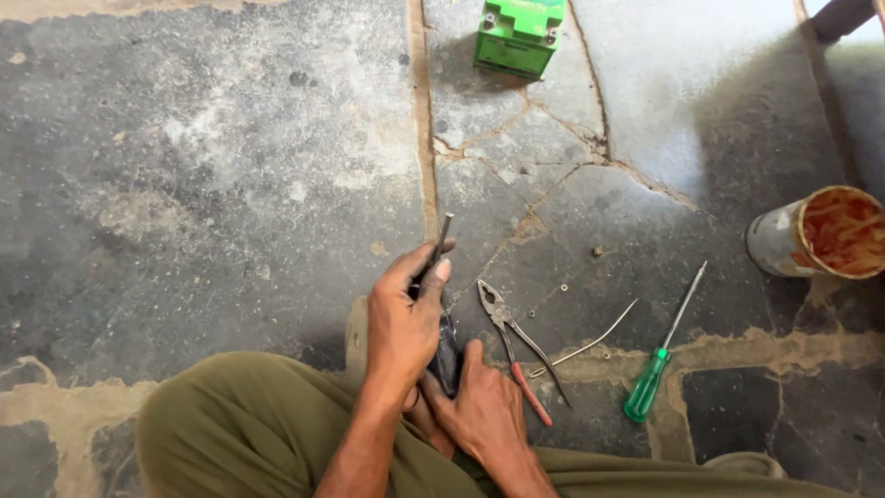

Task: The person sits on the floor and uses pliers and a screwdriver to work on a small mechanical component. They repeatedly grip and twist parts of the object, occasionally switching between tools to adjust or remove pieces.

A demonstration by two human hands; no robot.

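A person seated on a cracked stone floor (230, 184) clamps the left hand (403, 327) around a dark tool (444, 346) with a thin metal shaft, thumb pinching near the tip. The right hand (484, 410) grips its lower end, near the floor's bottom edge. It looks stiff, light and greasy, best held by the handle. The hands hide its middle. Pliers (516, 346), a green screwdriver (659, 360) and a rusty can (820, 232) lie to the right.
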